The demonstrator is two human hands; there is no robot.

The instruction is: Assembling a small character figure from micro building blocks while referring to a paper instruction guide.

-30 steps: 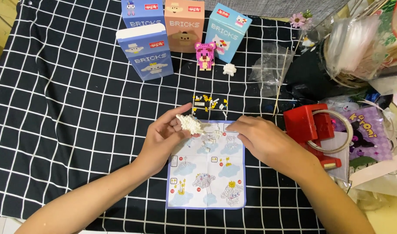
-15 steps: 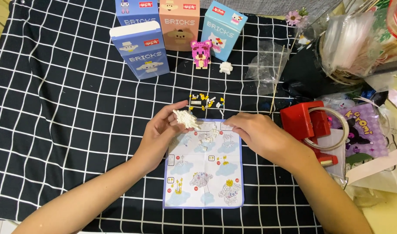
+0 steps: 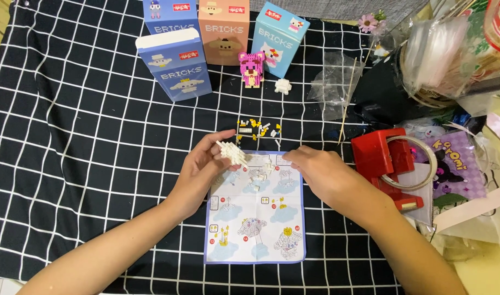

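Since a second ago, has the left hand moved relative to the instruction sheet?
No. The left hand holds the white brick piece at the top left corner of the instruction sheet, as before.

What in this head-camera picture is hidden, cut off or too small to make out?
- Right hand: its fingertips curl under, so whether they pinch a brick is hidden.
- Loose small bricks: too small to tell shapes.
- Instruction sheet: top part covered by both hands.
- White brick cluster in the left hand: underside hidden.
- Boxes: tops cut off by the upper edge.
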